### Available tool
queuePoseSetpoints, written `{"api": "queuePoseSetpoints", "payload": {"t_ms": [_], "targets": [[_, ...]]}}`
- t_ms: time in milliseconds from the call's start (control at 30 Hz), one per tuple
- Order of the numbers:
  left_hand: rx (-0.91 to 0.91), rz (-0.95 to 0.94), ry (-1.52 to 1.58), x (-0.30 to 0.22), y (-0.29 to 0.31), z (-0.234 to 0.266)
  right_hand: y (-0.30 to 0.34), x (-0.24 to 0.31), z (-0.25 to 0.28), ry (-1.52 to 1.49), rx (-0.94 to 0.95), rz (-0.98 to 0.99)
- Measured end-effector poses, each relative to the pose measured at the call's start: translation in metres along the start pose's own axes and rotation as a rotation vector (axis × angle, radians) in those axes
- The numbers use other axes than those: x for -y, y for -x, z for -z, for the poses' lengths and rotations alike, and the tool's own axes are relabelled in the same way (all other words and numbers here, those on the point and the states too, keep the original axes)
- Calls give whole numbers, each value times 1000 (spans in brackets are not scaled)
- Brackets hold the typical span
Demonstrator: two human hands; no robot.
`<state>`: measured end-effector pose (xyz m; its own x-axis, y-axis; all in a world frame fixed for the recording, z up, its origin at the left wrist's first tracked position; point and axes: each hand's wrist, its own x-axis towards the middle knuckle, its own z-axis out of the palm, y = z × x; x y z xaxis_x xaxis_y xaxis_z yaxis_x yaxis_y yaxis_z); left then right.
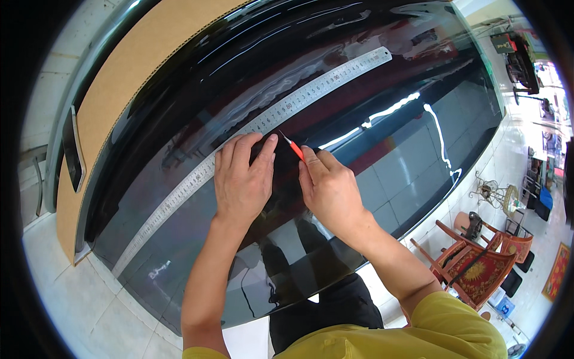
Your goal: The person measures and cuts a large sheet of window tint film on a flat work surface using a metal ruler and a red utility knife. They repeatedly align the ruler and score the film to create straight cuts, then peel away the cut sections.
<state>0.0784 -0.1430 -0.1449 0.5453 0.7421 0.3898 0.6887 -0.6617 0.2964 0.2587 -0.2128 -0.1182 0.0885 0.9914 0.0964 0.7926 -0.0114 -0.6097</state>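
Observation:
A long steel ruler (299, 99) lies slantwise across a dark glossy sheet (412, 149), running from the lower left to the upper right. My left hand (244, 173) rests on the ruler near its middle, fingertips spread and pressing it down. Just right of that hand, my right hand (327, 182) pinches a slim red craft knife (295, 149). The knife's thin pointed blade tip is by the ruler's near edge, close to my left index finger. Whether the tip touches the sheet I cannot tell.
Brown cardboard (98, 137) lines the far left, with a dark curved edge beside it. Carved wooden chairs with red patterned cushions (484, 269) stand on the tiled floor at right. An ornate metal stand (491, 194) is behind them. Ceiling lights reflect in the sheet.

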Motion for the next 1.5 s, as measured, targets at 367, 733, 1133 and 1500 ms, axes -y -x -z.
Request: {"api": "queuePoseSetpoints", "payload": {"t_ms": [367,733,1133,1500], "targets": [[4,22,-23,0,2,-3,-3,-1,-3,33,29,40],[1,30,-7,0,2,-2,-5,2,-3,48,45,40],[0,35,-7,1,2,-2,-1,3,-2,115,113,43],[123,249,-26,42,44,80,-24,4,37,-53,2,107]]}}
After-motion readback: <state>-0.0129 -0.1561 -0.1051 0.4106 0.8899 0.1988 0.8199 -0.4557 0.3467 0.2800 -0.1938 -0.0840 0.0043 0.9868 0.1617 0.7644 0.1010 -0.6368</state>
